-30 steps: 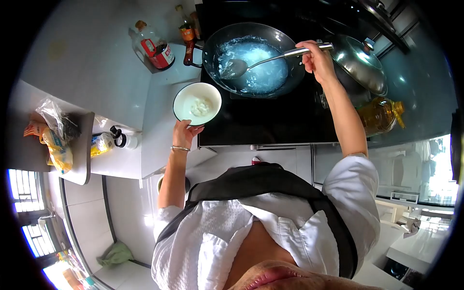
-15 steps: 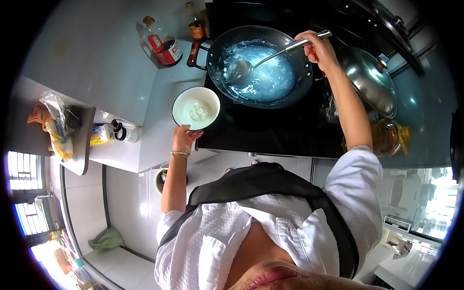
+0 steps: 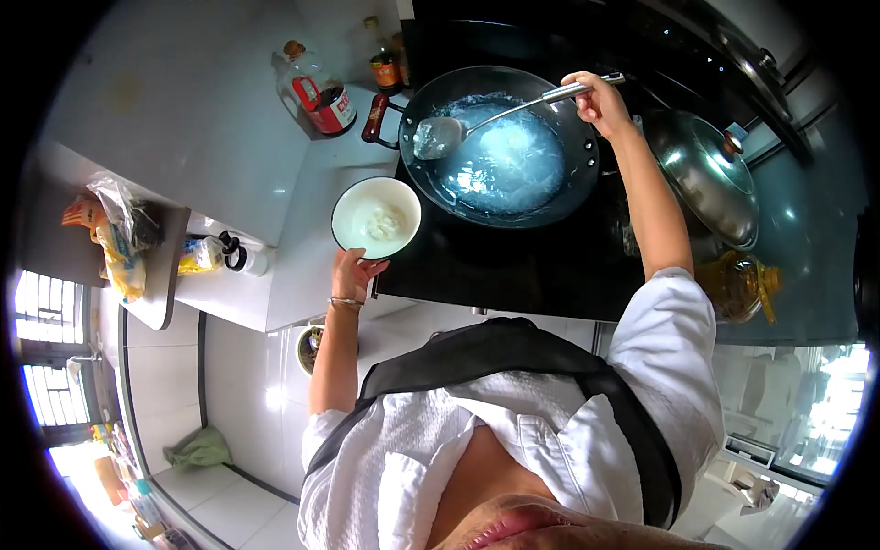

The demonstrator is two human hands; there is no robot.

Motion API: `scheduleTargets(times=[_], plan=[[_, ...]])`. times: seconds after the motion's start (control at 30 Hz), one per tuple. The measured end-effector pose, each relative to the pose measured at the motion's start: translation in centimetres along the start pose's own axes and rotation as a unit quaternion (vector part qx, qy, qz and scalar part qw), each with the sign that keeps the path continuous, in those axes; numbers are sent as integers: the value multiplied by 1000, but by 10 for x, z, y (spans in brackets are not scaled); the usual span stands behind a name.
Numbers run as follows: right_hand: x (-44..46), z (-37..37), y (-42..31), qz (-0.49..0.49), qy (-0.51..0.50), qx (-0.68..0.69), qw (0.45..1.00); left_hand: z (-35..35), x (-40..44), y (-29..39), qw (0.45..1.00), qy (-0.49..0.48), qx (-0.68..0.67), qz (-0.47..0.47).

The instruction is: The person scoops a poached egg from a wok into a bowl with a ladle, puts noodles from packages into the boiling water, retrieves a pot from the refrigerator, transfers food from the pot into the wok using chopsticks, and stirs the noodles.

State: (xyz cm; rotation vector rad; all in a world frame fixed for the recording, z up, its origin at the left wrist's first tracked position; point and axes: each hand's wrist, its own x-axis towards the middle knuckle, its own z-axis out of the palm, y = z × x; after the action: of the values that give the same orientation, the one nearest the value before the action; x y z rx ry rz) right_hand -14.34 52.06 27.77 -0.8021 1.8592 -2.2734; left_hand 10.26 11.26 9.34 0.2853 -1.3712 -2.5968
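Note:
My right hand (image 3: 598, 103) is closed around the steel handle of a wok spatula (image 3: 438, 137). The spatula's head carries some whitish bits and is over the left part of a dark wok (image 3: 577, 197). Cloudy, shiny liquid (image 3: 513, 160) with pale streaks fills the wok's bottom. My left hand (image 3: 356, 273) grips the near edge of a white bowl (image 3: 351, 213) with a dark rim, held just left of the wok. Pale, soft-looking pieces (image 3: 383, 222) lie in the bowl; I cannot make out what they are.
The wok stands on a black cooktop (image 3: 513, 275). A domed steel lid (image 3: 701, 179) leans at its right, near an oil bottle (image 3: 738, 286). Behind the bowl are a large red-labelled bottle (image 3: 323, 101) and a smaller sauce bottle (image 3: 383, 64). Bagged goods (image 3: 124, 243) sit on the left shelf.
The spatula's head has moved left and up within the wok, out of the middle of the liquid. My left hand keeps the bowl in nearly the same place.

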Motion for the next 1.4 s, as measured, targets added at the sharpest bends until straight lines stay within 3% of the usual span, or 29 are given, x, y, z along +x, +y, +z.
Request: scheduleTargets(times=[0.4, 0.47, 0.6, 0.7, 0.73, 0.8, 0.87, 0.9, 0.93, 1.03, 1.1, 1.2, 1.4], plan=[[-3, -24, 37, 38, -63, 122, 990, -9, 22, -3, 999, -25, 17, 9], [-8, -17, 36, -25, -115, 100, 988, -26, 35, -9, 999, -35, 11, -7], [-35, 22, 16, -60, -185, 86, 977, -23, 40, -10, 999, -36, 27, -8], [-86, 73, -11, -145, -181, -164, 959, -24, 46, -17, 1000, -10, 10, -1], [-106, 88, -18, -181, -184, -255, 932, -26, 50, -21, 1000, -15, 2, 0], [-124, 101, -18, -342, -284, -300, 844, -23, 51, -23, 1000, -26, -15, 9], [-154, 106, -34, -353, -257, -392, 810, -21, 51, -20, 999, -47, 13, 8], [-166, 97, -36, -331, -244, -381, 828, -24, 52, -23, 999, -34, 6, 4], [-173, 93, -34, -378, -197, -349, 835, -29, 54, -26, 1000, -21, 0, 1], [-197, 58, -24, -249, -10, -257, 934, -44, 61, -27, 1000, -10, -15, -2], [-199, 42, -26, -227, 80, -234, 942, -49, 66, -23, 998, 42, -41, 6], [-203, 30, -34, -144, 184, -246, 941, -62, 76, -26, 995, 83, -54, 15], [-188, 3, -33, -52, 238, -373, 895, -81, 92, -31, 986, 144, -74, 34]])
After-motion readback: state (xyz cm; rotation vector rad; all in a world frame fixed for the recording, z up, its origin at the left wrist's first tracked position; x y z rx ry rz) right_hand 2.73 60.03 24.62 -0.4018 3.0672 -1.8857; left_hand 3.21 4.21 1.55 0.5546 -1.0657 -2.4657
